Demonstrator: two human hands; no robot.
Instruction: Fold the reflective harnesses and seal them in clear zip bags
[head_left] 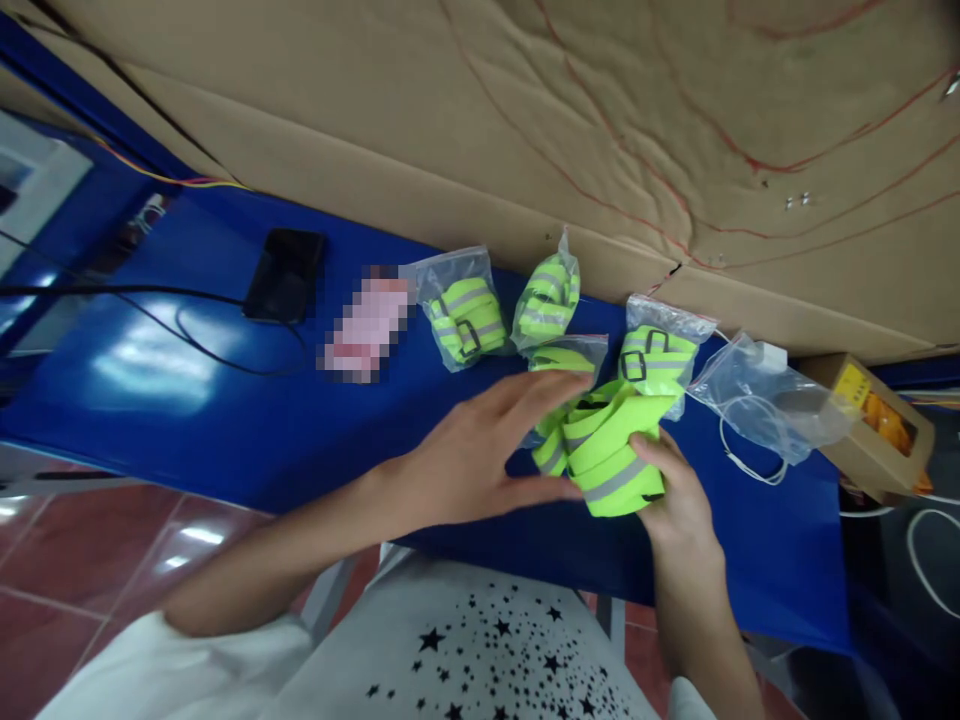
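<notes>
The neon strap bundle (619,465) is sitting in the right hand (682,490) over the blue surface (360,440), that grip pinching its right side, probably keeping the coils from springing loose. The left hand (476,450) is hovering open at the other side, thumb and fingers apart, seemingly leaving room around the webbing. Bagged straps (469,320) are lying behind, likely staying within reach, and a clear bag (780,390) is lying off right.

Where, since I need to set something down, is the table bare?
Front left, the table is bare between the pink item and left arm; right, between right arm and table edge, in front of the clear bag. Crowded: the back middle, packed with bagged bands.
</notes>
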